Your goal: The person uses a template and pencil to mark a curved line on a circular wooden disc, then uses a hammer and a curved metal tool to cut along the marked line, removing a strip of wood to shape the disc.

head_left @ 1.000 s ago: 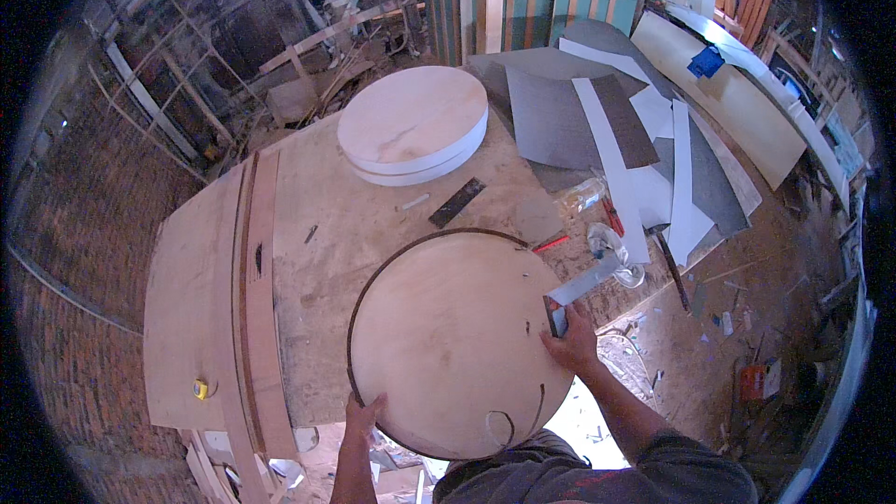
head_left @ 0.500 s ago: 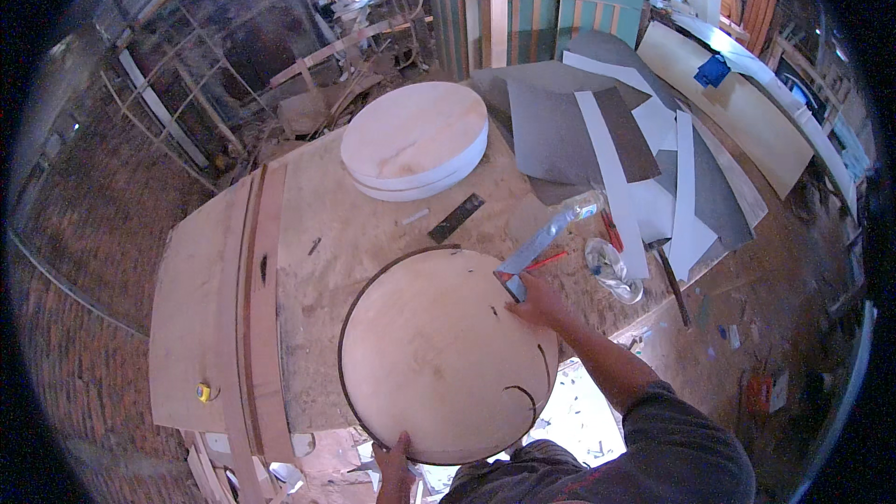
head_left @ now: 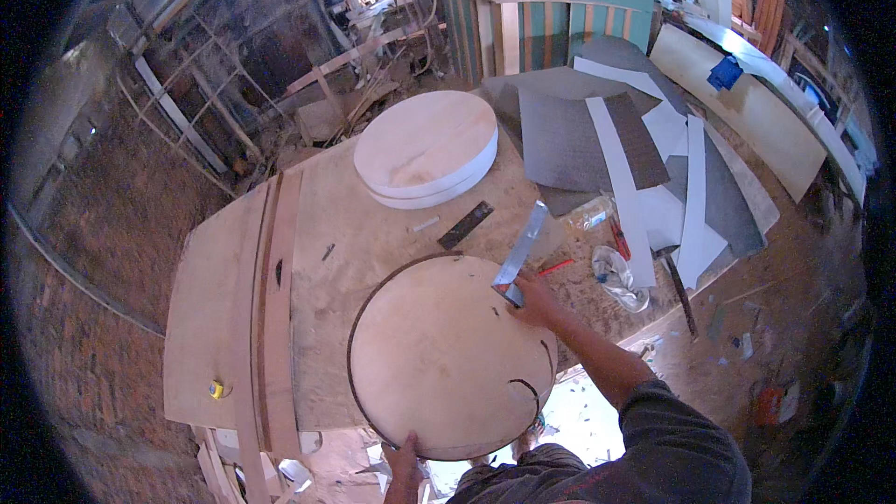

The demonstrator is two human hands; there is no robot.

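A round pale wooden panel (head_left: 439, 355) with dark edging lies in front of me, overhanging the near edge of the workbench. My left hand (head_left: 404, 460) grips its near left rim, thumb on top and the other fingers hidden beneath. Above the panel's far right edge, my right hand (head_left: 532, 301) is closed around a hand tool with a broad, shiny metal blade (head_left: 523, 241); its exact kind is unclear. The blade points away from me. A loose dark strip of edging (head_left: 527, 390) curls over the panel's right side.
Beyond it stand stacked white-edged discs (head_left: 425, 145). Nearby lie a dark flat strip (head_left: 465, 225), a red stick-like item (head_left: 556, 267), a clear bottle (head_left: 593, 213) and a clear plastic bundle (head_left: 618, 282). Grey sheets (head_left: 560, 140) cover the right; long boards (head_left: 271, 317) and a yellow tape measure (head_left: 217, 390) lie left.
The blade in my right hand has swung to the left and more upright, away from the bottle. My left hand keeps its hold on the panel rim. The whole view has shifted slightly.
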